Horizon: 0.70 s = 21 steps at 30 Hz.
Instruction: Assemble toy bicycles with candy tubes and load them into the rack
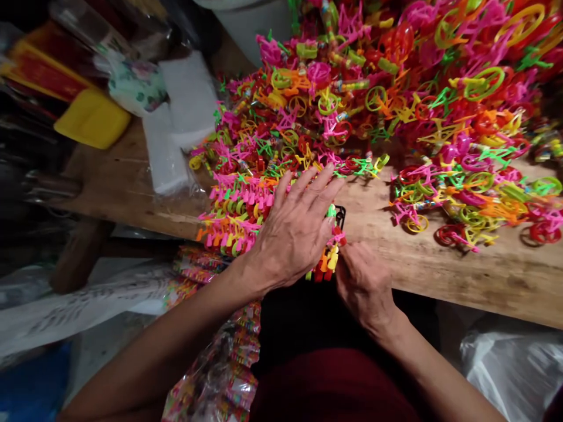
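Observation:
Rows of small coloured plastic pieces [237,234] lie lined up at the front edge of the wooden table. My left hand [294,225] lies flat across these rows, palm down, its fingers stretched toward the pile. Beyond its fingertips spreads a large heap of plastic toy pieces [325,105] in pink, green, yellow, orange and red. A black frame-like piece [340,215] shows just right of my left hand. My right hand [365,281] is at the table edge with curled fingers, beside the right end of the rows; what its fingertips grip is hidden.
The wooden table [422,269] runs across the view, with a smaller toy cluster on its right. White packets [189,99] and a yellow scoop-like object [92,117] are at the left. Strips of packaged toys [241,363] hang below the edge. A clear plastic bag [514,369] is at lower right.

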Motion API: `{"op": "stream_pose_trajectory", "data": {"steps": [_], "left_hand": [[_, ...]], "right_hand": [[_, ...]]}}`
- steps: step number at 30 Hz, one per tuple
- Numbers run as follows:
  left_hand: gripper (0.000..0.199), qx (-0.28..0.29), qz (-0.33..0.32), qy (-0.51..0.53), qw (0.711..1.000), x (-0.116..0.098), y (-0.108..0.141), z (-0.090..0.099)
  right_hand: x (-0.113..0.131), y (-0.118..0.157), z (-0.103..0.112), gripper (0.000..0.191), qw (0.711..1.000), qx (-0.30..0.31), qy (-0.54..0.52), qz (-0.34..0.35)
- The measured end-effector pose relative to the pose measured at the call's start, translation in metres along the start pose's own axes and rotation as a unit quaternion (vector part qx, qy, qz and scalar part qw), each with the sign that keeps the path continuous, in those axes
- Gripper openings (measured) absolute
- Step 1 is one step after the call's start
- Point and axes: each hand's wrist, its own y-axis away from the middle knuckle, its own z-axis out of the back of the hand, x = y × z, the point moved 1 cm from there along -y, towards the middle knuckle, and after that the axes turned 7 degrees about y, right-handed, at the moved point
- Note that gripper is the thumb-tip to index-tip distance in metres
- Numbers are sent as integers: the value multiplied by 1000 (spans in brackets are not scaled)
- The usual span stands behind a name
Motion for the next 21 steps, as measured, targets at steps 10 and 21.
{"op": "stream_pose_trajectory", "data": {"steps": [10,21], "left_hand": [[79,-2,21,1,1000,-13,1,3],[76,-28,52,-24,998,-21,3,-3]], "right_hand": [[-2,6,-11,29,999,-22,26,16],[-56,-60,38,18,993,-30,112,9]]}}
